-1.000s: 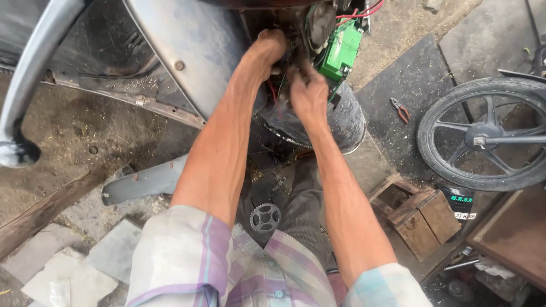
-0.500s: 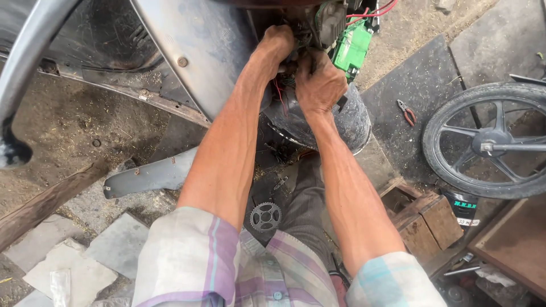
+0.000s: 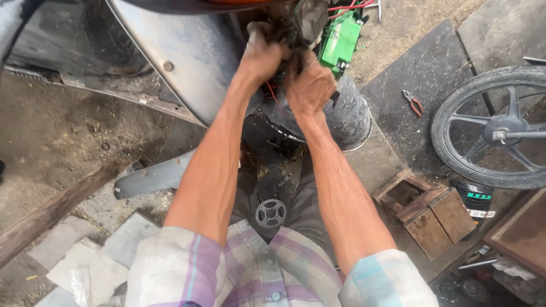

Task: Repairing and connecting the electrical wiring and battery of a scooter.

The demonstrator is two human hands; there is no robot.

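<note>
Short-sleeved plaid shirt, white w/ purple & pale blue stripes, small buttons; trousers prob. dark grey; forearms bare.

Two hands: left hand [image 3: 263, 54], right hand [image 3: 310, 85]. One green battery [image 3: 339, 41]. One wheel [image 3: 496, 128]. One pair of pliers [image 3: 413, 102]. One sprocket [image 3: 271, 214]. One wooden box [image 3: 427, 210]. One black bucket [image 3: 347, 116].

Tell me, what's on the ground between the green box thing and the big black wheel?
In the head view, red-handled pliers lie on the dark mat between the green box and the wheel.
</note>
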